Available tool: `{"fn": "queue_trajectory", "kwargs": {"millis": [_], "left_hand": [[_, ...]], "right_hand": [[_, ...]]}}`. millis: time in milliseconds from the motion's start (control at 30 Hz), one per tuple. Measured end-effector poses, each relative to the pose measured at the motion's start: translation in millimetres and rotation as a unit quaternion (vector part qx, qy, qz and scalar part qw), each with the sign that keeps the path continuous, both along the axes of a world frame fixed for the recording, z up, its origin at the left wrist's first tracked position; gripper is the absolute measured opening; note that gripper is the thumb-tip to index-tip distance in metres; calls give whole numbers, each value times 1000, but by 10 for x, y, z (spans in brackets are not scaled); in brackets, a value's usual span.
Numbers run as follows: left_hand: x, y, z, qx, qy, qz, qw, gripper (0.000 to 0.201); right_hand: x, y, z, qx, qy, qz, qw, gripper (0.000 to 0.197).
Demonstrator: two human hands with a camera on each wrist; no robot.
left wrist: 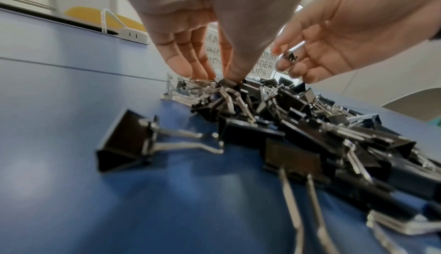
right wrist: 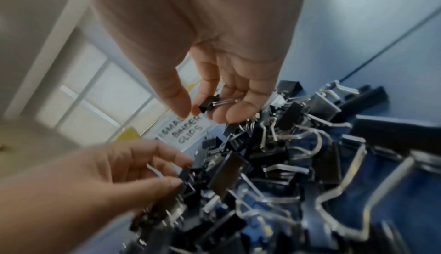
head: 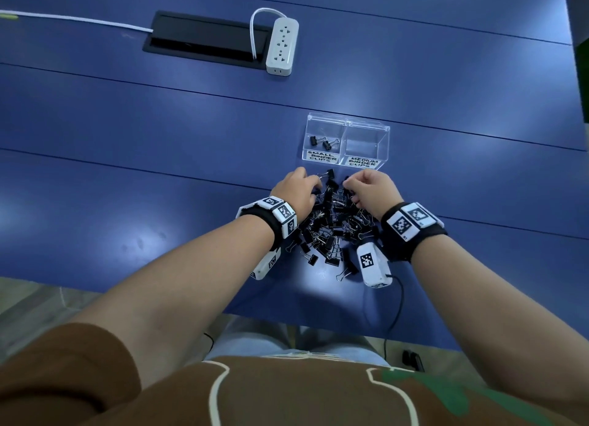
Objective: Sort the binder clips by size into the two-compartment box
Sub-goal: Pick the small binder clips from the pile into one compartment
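Heap of black binder clips (head: 331, 231) on blue tabletop (head: 159, 157), clear two-compartment box (head: 345, 143) at 12 o'clock of it. Right hand (right wrist: 214, 54) pinches a small clip (right wrist: 210, 103) between thumb and fingers, above the heap's far edge. Left hand (left wrist: 203, 31) fingers (left wrist: 181, 63) point down, thumb and forefinger closed on a clip (left wrist: 226, 83) on the heap's 11 o'clock side. Two small clips (head: 322, 142) lie in the left compartment, labelled small.

Black binder clips (head: 331, 231) with silver handles, on a blue table (head: 159, 138)
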State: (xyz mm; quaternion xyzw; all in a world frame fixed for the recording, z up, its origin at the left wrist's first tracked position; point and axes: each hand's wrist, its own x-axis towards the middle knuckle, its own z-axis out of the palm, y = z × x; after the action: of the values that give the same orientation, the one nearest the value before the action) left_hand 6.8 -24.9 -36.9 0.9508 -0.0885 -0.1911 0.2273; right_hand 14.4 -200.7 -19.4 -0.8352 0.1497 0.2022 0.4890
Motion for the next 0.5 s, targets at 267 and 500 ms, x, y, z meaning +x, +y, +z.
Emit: {"fn": "queue_trajectory", "kwargs": {"millis": [267,500], "left_hand": [[0,110,107,-105,-9,61,993,8],[81,453,179,-171,-2,286,943,12]], "right_hand": [[37,157,-14,-210,-38,204,955,7],[69,301,67,-183,-60,213,958,5]]}}
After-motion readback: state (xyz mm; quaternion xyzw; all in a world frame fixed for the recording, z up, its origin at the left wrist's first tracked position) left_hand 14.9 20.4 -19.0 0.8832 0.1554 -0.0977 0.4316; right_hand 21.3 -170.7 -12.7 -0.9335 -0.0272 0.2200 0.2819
